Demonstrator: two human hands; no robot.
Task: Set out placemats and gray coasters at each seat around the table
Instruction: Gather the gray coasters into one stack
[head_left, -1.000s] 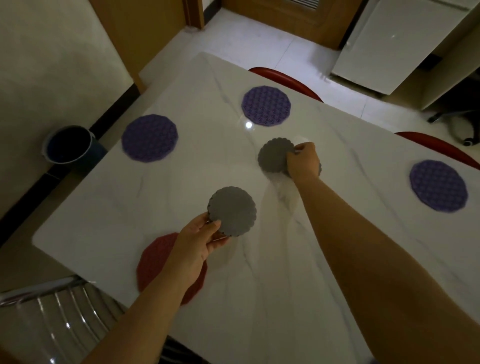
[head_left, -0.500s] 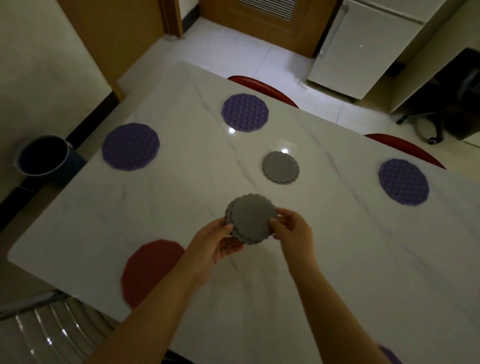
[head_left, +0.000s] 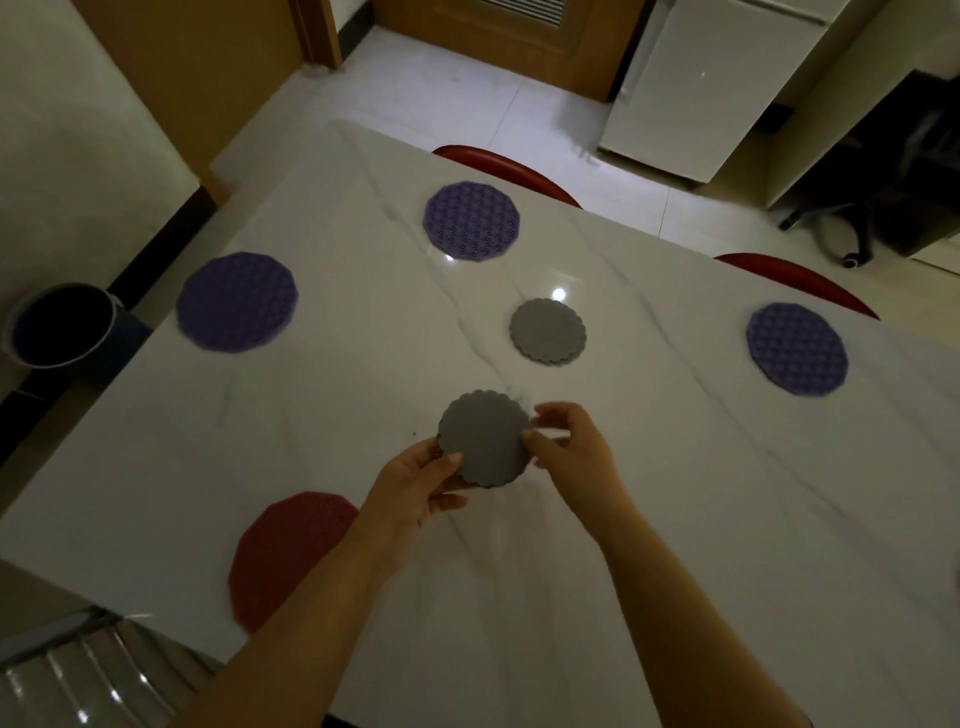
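Note:
A small stack of gray scalloped coasters is held above the white marble table. My left hand grips its lower left edge from below. My right hand pinches its right edge with fingertips. Another gray coaster lies flat on the table beyond the hands. Three purple placemats lie at seats: one at the left end, one at the far side, one at the far right. A red placemat lies near the front left edge, partly hidden by my left forearm.
Two red chair backs stand along the table's far side. A clear chair sits at the near left corner. A dark bucket stands on the floor to the left. A white cabinet stands at the back.
My right hand let go of the coaster lying on the table and came back to the stack held by my left hand. The view has shifted slightly.

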